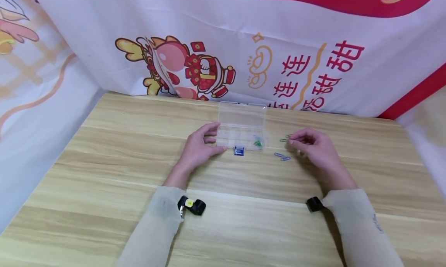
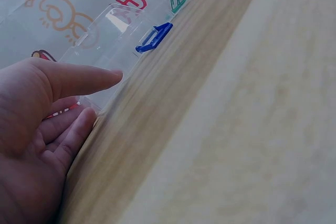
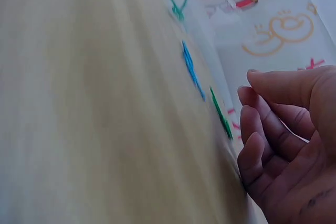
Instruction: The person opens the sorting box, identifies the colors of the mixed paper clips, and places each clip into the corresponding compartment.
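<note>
cloth-screened tabletop workspace, room type indeterminate: wood-grain table (image 1: 244, 236) beneath left hand (image 1: 199, 147) and right hand (image 1: 315, 146); printed cloth (image 1: 240, 38) hanging beyond both.

Head camera looks forward and down; close, tilted wrist views share the box (image 1: 240, 126).

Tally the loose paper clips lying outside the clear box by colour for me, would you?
Blue paper clips: 2
Green paper clips: 2
Total: 4

The clear box also holds some bunched clips, left out here because they overlap too much to count.
</note>
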Action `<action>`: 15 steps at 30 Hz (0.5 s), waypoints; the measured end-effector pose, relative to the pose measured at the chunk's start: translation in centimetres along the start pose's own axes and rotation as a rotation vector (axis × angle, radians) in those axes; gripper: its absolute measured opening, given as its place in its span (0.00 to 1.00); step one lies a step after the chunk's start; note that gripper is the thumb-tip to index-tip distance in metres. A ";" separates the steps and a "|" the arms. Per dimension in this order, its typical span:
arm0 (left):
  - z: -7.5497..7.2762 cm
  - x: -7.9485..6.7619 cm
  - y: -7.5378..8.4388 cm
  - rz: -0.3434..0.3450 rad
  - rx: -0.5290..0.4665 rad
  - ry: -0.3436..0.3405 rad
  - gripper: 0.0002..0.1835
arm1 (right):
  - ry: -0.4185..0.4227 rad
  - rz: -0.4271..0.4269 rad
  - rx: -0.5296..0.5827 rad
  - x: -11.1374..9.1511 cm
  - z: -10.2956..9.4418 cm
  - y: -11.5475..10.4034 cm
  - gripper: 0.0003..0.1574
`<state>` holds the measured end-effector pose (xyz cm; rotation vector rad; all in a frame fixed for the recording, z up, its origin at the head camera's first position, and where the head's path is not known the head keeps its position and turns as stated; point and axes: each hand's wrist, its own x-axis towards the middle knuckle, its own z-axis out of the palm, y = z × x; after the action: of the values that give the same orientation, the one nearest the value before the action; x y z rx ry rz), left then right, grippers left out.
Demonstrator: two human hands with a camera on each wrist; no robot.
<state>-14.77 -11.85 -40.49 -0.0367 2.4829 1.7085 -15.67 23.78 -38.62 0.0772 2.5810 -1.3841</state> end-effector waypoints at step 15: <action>0.0 -0.1 0.1 -0.001 0.004 -0.001 0.43 | -0.035 0.033 -0.031 -0.9 -1.3 1.8 0.26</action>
<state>-14.67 -11.87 -40.40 -0.0372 2.4849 1.7031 -14.70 25.90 -39.21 0.0897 2.5597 -1.3217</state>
